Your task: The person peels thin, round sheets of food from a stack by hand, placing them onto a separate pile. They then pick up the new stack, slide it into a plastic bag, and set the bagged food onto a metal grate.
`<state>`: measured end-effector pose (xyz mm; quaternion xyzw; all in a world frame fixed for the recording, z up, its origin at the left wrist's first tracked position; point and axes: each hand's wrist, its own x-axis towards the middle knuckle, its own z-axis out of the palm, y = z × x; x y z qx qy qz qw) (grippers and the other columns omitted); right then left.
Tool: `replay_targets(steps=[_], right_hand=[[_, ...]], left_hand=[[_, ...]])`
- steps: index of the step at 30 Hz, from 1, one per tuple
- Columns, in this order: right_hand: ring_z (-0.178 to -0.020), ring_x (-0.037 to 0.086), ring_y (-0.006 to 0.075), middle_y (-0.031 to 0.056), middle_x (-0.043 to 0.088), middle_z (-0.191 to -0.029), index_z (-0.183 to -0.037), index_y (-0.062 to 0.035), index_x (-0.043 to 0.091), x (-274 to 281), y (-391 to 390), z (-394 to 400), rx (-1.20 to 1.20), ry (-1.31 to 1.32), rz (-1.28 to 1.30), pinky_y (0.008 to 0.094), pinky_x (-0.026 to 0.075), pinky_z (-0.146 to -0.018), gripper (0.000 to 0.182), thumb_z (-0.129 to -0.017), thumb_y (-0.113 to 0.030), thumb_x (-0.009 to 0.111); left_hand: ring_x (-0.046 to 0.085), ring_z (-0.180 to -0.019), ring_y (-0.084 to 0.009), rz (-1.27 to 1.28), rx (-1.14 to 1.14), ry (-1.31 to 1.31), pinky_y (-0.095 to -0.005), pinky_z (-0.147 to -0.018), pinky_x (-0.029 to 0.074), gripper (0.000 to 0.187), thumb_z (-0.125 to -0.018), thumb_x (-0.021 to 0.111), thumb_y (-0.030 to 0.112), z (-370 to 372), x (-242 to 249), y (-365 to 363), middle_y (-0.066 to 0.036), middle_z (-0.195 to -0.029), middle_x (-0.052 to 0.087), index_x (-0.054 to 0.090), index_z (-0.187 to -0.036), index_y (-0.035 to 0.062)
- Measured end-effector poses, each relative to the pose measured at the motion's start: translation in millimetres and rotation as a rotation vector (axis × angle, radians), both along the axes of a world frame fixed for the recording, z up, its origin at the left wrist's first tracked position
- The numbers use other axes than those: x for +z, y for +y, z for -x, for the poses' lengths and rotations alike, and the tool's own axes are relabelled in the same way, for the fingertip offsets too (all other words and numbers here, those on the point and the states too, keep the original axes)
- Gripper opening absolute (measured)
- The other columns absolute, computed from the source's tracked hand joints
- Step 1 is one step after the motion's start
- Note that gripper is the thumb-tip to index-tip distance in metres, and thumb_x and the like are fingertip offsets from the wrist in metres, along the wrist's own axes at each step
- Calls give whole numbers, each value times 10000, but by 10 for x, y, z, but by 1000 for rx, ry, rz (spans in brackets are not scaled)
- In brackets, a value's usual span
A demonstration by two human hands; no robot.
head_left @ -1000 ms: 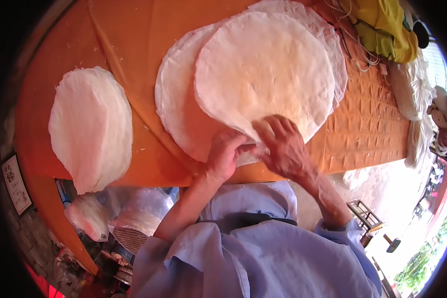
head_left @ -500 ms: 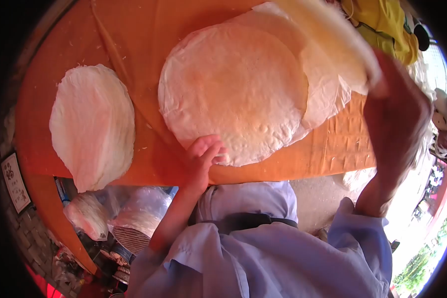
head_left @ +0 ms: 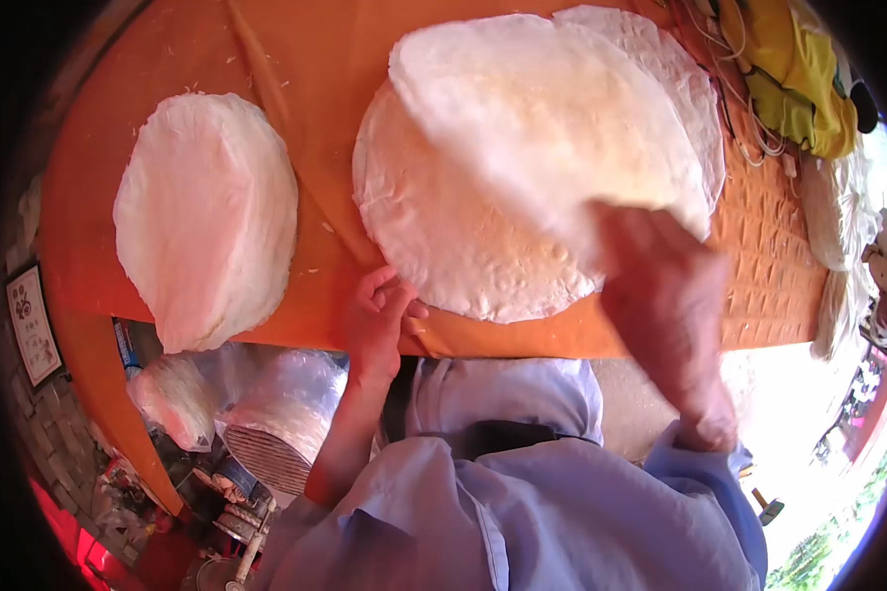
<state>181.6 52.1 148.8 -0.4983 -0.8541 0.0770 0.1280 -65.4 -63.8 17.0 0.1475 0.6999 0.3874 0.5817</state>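
A thin, round, pale flatbread sheet (head_left: 552, 108) hangs tilted over a wide stack of similar flatbreads (head_left: 463, 251), its near edge blurred by motion. My right hand (head_left: 665, 295) is closed on that edge at the stack's right side. Beside the lower left rim of the stack rests my left hand (head_left: 376, 313), fingers loosely bent and apart, fingertips right at the rim. Another sheet (head_left: 705, 108) shows behind the raised one at the upper right. To the left lies a folded pile of pale sheets (head_left: 207, 217), overhanging the table's near edge.
The orange-covered table (head_left: 315, 167) has a long crease and scattered flakes. Yellow cloth (head_left: 808, 79) and white cords (head_left: 759, 133) lie at the far right. Plastic-wrapped bundles (head_left: 286, 414) stand below the table on the left, near a framed sheet with writing (head_left: 34, 325).
My right hand has swung left and nearer, bringing the flatbread sheet from the right over the stack. My left hand has slid off the stack's surface to its rim. The view has shifted slightly.
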Motion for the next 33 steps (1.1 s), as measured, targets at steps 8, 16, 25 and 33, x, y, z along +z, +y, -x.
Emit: replay_targets(steps=[8,16,25,33], right_hand=[[-712,595,313,136,586,-720,-732,-34,557,-979,-464,260,34,108,260,419,486,-576,99,-640,2,559],[-701,598,312,126,576,-686,-738,-41,572,-1041,-441,508,44,187,213,411,489,-571,107,-633,-23,586],[-726,605,332,138,605,-725,-765,-17,570,-1158,-571,819,23,192,317,419,490,-602,120,-688,-89,627],[-870,625,322,117,628,-859,-817,-44,587,-1229,-679,883,-93,149,176,412,495,-704,169,-695,-140,655]], left_hand=[[664,-691,-155,2,101,-200,-218,-527,487,319,-902,621,126,65,-31,-70,-95,-891,661,502,-1171,2],[663,-722,-163,-67,210,-236,-254,-620,554,247,-898,641,121,-30,25,-43,-91,-899,654,521,-1083,7],[673,-767,-193,5,109,-571,-317,-733,574,177,-924,581,139,-72,-116,-10,-96,-955,659,568,-1049,15],[567,-1129,-275,-183,41,-877,-426,-928,470,274,-947,493,204,-32,-209,33,-110,-1155,607,560,-1165,54]])
